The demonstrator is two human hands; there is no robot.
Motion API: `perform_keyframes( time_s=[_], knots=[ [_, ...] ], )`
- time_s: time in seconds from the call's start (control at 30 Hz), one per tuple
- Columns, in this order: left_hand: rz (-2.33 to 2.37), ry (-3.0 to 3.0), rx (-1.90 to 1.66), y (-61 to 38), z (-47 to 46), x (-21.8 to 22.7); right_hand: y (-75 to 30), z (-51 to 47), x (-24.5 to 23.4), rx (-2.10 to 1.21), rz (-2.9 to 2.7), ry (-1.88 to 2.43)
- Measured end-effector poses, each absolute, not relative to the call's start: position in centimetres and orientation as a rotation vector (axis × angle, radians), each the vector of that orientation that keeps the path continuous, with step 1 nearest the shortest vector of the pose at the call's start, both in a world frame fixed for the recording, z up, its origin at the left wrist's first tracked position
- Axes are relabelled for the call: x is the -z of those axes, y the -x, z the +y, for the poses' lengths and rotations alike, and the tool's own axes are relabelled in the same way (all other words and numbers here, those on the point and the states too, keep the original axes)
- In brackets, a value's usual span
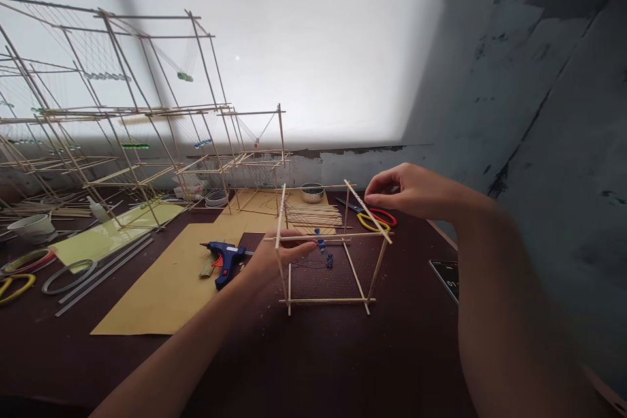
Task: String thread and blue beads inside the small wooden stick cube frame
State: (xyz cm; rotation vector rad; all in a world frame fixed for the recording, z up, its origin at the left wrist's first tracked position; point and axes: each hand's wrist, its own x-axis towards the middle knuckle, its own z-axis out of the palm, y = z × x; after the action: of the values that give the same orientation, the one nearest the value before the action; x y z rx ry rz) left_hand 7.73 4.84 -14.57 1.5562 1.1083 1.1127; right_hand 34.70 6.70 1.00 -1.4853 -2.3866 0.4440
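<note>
On the dark tabletop, far left corner: stick lattices [98, 117], tall open cubes of thin wooden sticks, stacked and set side by side against the pale wall, with threads and small beads hung inside.

Left edge: white cup [33, 227], upright. In front of it are tape rings [83, 266], grey, red and yellow, lying flat on the bare top.

Next right: yellow-green sheet [112, 232], flat, under the foot of the lattices.

Left of centre: tan card sheet [166, 287], flat, running back towards the far edge. Blue glue gun [223, 258], lying on its side at the card's right border, nozzle pointing left, just beside the left hand [274, 258].

Centre: left hand, closed around the near left upright of the stick frame [333, 301], thumb laid along the upper front rail. Stick frame, a single open cube, stands on the bare tabletop near the middle, between the two hands. Blue beads [322, 247] hang on thread inside the cube, close to the left fingertips.

Behind the frame: loose sticks [313, 214], a flat bundle. Metal bowl [312, 192], near the far edge.

Right of centre: scissors [362, 222], red and yellow handles, behind the frame's right side and partly hidden. Right hand [406, 192], thumb and forefinger pinched on the frame's top right rail.

Right edge: phone [445, 272], dark, lying flat, partly covered by the right forearm.
</note>
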Motion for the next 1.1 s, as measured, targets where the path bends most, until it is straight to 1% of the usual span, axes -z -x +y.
perform_keyframes(
  time_s=[0.43,0.57,0.73,0.97,1.1],
  knots=[
    [1.100,-1.468,-1.109,-6.8,4.2,14.3,-35.0,6.9,-0.9,-0.529,-2.436,1.565],
    [1.139,-1.366,-1.147,-5.6,4.0,13.4,-34.9,6.9,-1.0,-0.543,-2.440,1.588],
    [1.150,-1.204,-1.288,-3.9,3.8,12.0,-34.5,6.4,-1.3,-0.545,-2.417,1.640],
    [1.232,-1.198,-1.395,-3.3,2.5,9.9,-34.7,6.3,-1.3,-0.561,-2.385,1.667],
    [1.224,-1.203,-1.365,-3.8,2.6,9.4,-34.9,6.5,-1.3,-0.564,-2.389,1.677]
  ],
)
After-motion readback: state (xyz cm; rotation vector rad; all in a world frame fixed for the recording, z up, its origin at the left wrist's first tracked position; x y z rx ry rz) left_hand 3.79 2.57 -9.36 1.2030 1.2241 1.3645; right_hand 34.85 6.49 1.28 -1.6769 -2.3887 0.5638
